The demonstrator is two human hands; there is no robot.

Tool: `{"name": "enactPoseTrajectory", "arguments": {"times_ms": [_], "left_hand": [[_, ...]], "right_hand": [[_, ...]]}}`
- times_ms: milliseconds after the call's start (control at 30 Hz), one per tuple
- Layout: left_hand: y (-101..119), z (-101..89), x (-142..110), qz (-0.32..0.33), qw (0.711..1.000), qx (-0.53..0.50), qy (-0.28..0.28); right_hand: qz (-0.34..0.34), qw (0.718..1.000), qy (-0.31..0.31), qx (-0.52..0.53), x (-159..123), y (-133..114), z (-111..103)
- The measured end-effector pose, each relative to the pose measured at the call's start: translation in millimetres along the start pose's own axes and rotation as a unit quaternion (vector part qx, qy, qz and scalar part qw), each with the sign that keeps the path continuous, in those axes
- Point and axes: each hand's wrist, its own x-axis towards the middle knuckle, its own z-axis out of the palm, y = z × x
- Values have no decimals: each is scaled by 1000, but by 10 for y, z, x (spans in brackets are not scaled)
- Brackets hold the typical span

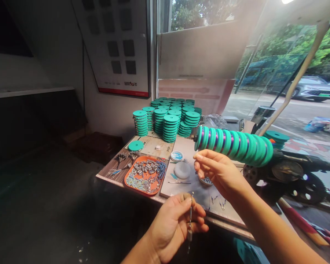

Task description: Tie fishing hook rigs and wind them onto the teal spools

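Note:
Palm up at the table's front edge, my left hand [176, 222] pinches a thin fishing rig [191, 214] between thumb and forefinger. A small grey sinker [189, 235] hangs from the rig in front of the fingers. My right hand [217, 170] is raised higher and to the right, its thumb and forefinger pressed together; whatever they pinch is too fine to make out. Just behind it is a row of green foam spools [233, 145] wound with dark purple line on a winding machine [288, 172]. Beneath the right hand, a small bowl of beads [206, 180] is partly hidden.
An orange tray [127, 182] holds sinkers and small tackle parts. Near it are a white bowl [177, 156], a round white lid [182, 170] and a loose green spool [135, 145]. Stacked green spools [170, 128] fill the back. Small metal rigs [222, 204] lie at the front right.

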Motion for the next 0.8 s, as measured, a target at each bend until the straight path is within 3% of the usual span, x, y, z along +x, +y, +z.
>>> {"name": "enactPoseTrajectory", "arguments": {"times_ms": [167, 300, 400, 600, 800], "left_hand": [[-25, -20, 15, 14, 999, 35, 14], [42, -39, 120, 77, 983, 162, 42], [174, 18, 220, 101, 969, 222, 28], [389, 259, 364, 135, 975, 174, -27], [388, 315, 420, 108, 991, 83, -17]], "right_hand": [[-1, 1000, 8, -6, 0, -8, 4], [9, 999, 7, -30, -9, -43, -16], [7, 997, 5, -71, -13, -72, -41], [23, 995, 26, -90, -32, -65, -50], [20, 994, 40, -102, -52, -68, -46]]}}
